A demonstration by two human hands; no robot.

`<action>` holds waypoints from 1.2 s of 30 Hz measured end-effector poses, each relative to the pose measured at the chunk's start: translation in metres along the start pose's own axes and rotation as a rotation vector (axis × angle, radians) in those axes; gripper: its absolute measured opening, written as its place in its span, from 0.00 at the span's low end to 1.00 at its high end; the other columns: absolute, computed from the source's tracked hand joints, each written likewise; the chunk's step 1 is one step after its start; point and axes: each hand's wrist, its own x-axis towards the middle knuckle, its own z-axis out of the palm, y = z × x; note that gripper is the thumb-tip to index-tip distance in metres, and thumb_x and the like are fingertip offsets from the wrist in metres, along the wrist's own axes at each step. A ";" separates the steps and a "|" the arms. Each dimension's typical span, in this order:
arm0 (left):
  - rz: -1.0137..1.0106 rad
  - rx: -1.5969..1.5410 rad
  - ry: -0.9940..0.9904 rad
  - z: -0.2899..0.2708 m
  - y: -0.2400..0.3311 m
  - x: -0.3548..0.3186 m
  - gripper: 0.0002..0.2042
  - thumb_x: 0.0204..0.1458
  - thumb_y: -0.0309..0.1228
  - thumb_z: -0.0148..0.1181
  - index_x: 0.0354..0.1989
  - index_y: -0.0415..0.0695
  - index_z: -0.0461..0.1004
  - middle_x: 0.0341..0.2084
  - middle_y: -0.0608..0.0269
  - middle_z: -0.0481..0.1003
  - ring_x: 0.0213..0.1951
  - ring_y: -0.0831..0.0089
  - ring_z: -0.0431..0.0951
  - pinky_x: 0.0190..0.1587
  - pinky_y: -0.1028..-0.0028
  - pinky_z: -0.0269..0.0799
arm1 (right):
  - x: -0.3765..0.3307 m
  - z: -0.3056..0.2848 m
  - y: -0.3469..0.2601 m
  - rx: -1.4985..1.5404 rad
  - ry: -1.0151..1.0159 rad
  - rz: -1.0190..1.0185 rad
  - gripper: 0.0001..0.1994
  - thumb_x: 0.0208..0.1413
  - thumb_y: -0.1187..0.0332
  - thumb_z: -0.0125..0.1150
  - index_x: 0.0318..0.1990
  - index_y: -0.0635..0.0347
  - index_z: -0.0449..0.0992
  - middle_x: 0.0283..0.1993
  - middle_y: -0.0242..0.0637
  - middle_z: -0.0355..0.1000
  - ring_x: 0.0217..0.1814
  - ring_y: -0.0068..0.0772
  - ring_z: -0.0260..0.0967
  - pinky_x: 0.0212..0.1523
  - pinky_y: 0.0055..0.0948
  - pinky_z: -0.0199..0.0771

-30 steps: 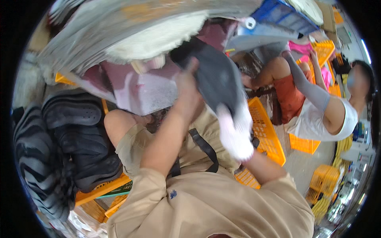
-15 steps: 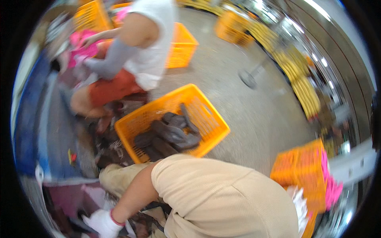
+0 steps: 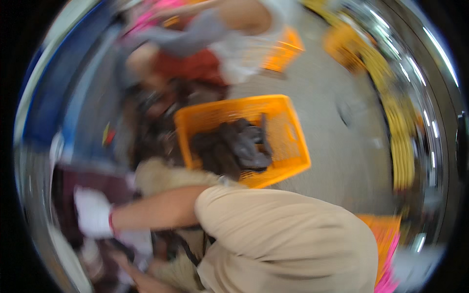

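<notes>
My right arm, in a beige short sleeve, reaches left across the view. Its hand, my right hand [image 3: 94,215], wears a white glove with a red cuff. It is over a dark maroon surface [image 3: 80,178] beside a blue machine or bench; its fingers are smeared by motion. Below it, near the lower edge, my left hand [image 3: 93,259] shows only as a pale blur, and what it touches cannot be made out. Close to both hands lies whitish-pink material [image 3: 139,242]. A short dark object [image 3: 123,248] is beside it, too blurred to name.
An orange crate [image 3: 295,139] holding dark grey-brown pieces [image 3: 234,144] stands on the floor beyond my knee. A co-worker in a white top [image 3: 249,51] sits past it. Orange crates [image 3: 383,227] with pink cloth stand right. Yellow stacked goods [image 3: 400,132] line the far side.
My view has swung, so the crate and co-worker appear shifted to the right. My right hand has come up away from the lower edge. A blurred left hand now shows below it.
</notes>
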 end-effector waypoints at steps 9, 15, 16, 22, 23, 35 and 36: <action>-0.123 -1.872 0.386 0.051 -0.004 0.029 0.20 0.63 0.45 0.65 0.55 0.42 0.78 0.52 0.49 0.81 0.50 0.50 0.79 0.53 0.51 0.74 | -0.066 -0.137 -0.017 -0.477 -0.400 -0.646 0.39 0.49 0.51 0.75 0.63 0.71 0.75 0.70 0.64 0.67 0.77 0.65 0.62 0.76 0.55 0.63; -0.389 -1.602 -0.017 0.056 -0.008 -0.030 0.22 0.69 0.40 0.63 0.65 0.40 0.73 0.59 0.53 0.80 0.57 0.58 0.82 0.59 0.55 0.81 | -0.060 -0.136 -0.011 -1.093 -0.796 -0.930 0.22 0.49 0.62 0.73 0.54 0.53 0.83 0.59 0.39 0.79 0.65 0.46 0.74 0.72 0.55 0.67; -0.432 -1.779 -0.039 0.049 -0.012 -0.051 0.26 0.70 0.47 0.58 0.66 0.39 0.72 0.60 0.51 0.78 0.58 0.55 0.81 0.61 0.52 0.79 | -0.076 -0.136 -0.002 -1.015 -0.786 -0.841 0.20 0.50 0.63 0.73 0.52 0.54 0.84 0.51 0.36 0.83 0.50 0.42 0.82 0.59 0.44 0.79; -0.511 -2.062 0.188 0.018 -0.039 -0.043 0.35 0.67 0.64 0.46 0.59 0.41 0.73 0.47 0.49 0.78 0.46 0.53 0.81 0.48 0.52 0.80 | -0.138 -0.105 0.037 -0.567 -0.564 -0.864 0.24 0.50 0.74 0.76 0.57 0.61 0.83 0.60 0.45 0.82 0.59 0.47 0.83 0.55 0.38 0.85; -0.443 -2.076 0.175 0.017 -0.048 -0.030 0.32 0.67 0.63 0.47 0.55 0.43 0.75 0.42 0.52 0.79 0.41 0.57 0.81 0.41 0.56 0.81 | -0.124 -0.081 0.040 -0.490 -0.469 -0.881 0.21 0.54 0.70 0.76 0.56 0.61 0.83 0.51 0.46 0.85 0.50 0.45 0.86 0.51 0.39 0.85; -0.763 -1.905 0.062 0.054 -0.085 -0.015 0.49 0.62 0.80 0.29 0.53 0.40 0.73 0.31 0.52 0.79 0.32 0.52 0.84 0.32 0.49 0.84 | -0.100 -0.060 -0.025 -0.508 -0.943 -0.505 0.44 0.48 0.51 0.71 0.73 0.62 0.68 0.73 0.58 0.69 0.78 0.61 0.64 0.78 0.46 0.61; -0.650 -1.965 0.085 0.041 -0.085 -0.006 0.48 0.61 0.80 0.30 0.51 0.41 0.74 0.30 0.52 0.78 0.31 0.53 0.83 0.32 0.49 0.83 | -0.105 -0.056 -0.032 -0.414 -0.962 -0.269 0.50 0.46 0.52 0.72 0.77 0.64 0.61 0.82 0.59 0.54 0.87 0.60 0.45 0.86 0.47 0.41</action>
